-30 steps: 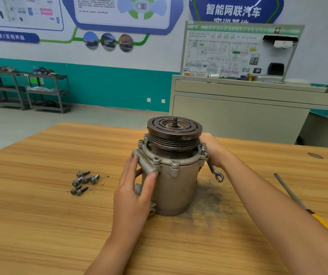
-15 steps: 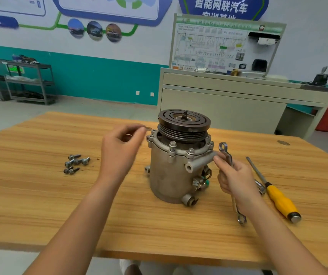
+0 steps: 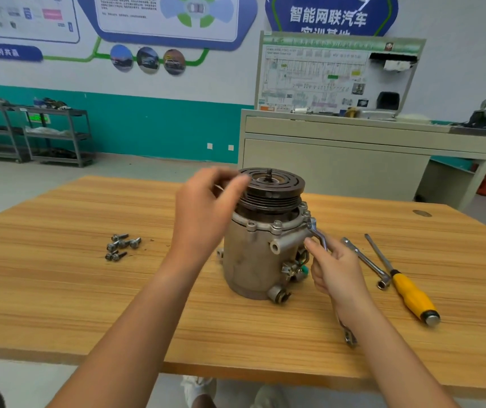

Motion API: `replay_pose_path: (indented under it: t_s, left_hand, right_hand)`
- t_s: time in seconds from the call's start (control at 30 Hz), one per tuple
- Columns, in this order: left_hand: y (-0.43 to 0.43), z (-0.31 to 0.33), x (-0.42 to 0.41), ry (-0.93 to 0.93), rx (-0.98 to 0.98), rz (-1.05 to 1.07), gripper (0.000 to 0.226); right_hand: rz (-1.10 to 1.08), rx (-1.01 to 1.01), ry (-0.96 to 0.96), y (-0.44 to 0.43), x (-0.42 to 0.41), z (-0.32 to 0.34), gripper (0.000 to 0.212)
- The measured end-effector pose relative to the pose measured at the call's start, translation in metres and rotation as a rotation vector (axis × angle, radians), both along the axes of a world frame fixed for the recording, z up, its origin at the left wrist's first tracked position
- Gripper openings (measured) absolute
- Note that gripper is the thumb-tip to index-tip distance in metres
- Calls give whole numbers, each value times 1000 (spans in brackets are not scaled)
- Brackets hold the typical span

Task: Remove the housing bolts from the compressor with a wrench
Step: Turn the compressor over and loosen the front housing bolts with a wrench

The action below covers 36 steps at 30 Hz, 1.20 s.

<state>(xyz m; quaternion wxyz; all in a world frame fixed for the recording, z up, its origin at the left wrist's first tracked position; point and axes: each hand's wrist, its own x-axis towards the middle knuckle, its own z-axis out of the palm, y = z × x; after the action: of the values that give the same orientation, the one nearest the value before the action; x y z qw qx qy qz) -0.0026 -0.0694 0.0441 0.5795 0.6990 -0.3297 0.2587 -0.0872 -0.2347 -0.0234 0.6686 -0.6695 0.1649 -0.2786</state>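
The round grey metal compressor (image 3: 253, 260) stands mid-frame on the brown wooden table (image 3: 59, 275). A moment ago the thin silver wrench (image 3: 319, 235) was in the air. Now its top end sits at a rim bolt (image 3: 307, 214) on the compressor's right, so that bolt likely gets turned next. The right hand (image 3: 335, 269) grips the wrench. The left hand (image 3: 203, 213), fingers bent, has moved up by the dark top wheel (image 3: 277, 184). It is too blurry to tell if it holds anything.

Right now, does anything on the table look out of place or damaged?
Nothing stands out: the compressor stands upright, removed bolts lie clustered to its left, and the right hand holds the wrench against it.
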Motion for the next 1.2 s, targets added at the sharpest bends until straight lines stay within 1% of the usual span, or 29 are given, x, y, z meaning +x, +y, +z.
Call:
replay_pose_path:
  t_s: [0.07, 0.1, 0.13, 0.17, 0.23, 0.27, 0.33, 0.4, 0.47, 0.5, 0.6, 0.67, 0.73, 0.77, 0.83, 0.9, 0.97, 1.03, 1.07, 1.13, 1.2]
  left_hand:
    - [15, 10, 6, 4, -150, -2, 10]
    - [26, 10, 12, 10, -175, 16, 11]
    - [39, 6, 20, 23, -147, 50, 10]
    - [53, -3, 28, 57, -68, 100, 9]
    - [82, -32, 47, 190, 177, 235, 14]
    - [96, -50, 56, 253, 293, 300, 16]
    - [120, -85, 71, 338, 467, 384, 19]
    - [136, -111, 79, 375, 603, 428, 19]
    - [142, -122, 88, 348, 664, 472, 15]
    - [142, -123, 92, 325, 675, 503, 15]
    - [134, -119, 103, 294, 739, 579, 18]
    - [128, -116, 108, 301, 800, 595, 22]
    - [125, -114, 108, 266, 836, 625, 26]
    - [122, -113, 106, 235, 797, 624, 29]
    - [108, -109, 94, 148, 584, 520, 36]
    - [86, -97, 77, 48, 378, 318, 47]
    - [58, -82, 60, 34, 279, 82, 69]
    - [32, -72, 54, 112, 232, -88, 85]
    - [21, -69, 56, 178, 221, -128, 86]
    - [3, -65, 66, 388, 167, -192, 73]
    - [-11, -64, 77, 629, 75, -323, 56]
  right_hand:
    - [15, -26, -6, 1, -1, -1, 31]
    - [23, -50, -8, 2, -2, 0, 31]
    - [27, -97, -8, 3, -3, 0, 30]
    - [32, -151, -8, 5, -4, 0, 30]
    - [33, -240, -21, 9, -4, -1, 40]
    - [21, -250, -39, 9, -2, -2, 39]
    - [10, -269, -78, 13, 1, -2, 28]
    - [-3, -290, -80, 16, 1, -1, 28]
    - [2, -311, -46, 14, 0, 0, 26]
    - [10, -323, -18, 15, 0, 1, 29]
    - [-9, -368, 54, 15, 1, 2, 40]
    - [-24, -372, 65, 17, 2, 3, 42]
    - [-34, -386, 78, 17, 2, 5, 42]
    - [-38, -394, 87, 17, 2, 5, 41]
    - [-38, -411, 111, 16, 1, 7, 42]
    - [-28, -428, 141, 14, 2, 10, 46]
    - [-14, -446, 167, 12, 3, 12, 55]
    - [-4, -452, 179, 11, 4, 12, 65]
    - [2, -454, 180, 11, 4, 12, 67]
    - [20, -447, 168, 12, 3, 12, 64]
    - [32, -441, 166, 13, 3, 12, 61]
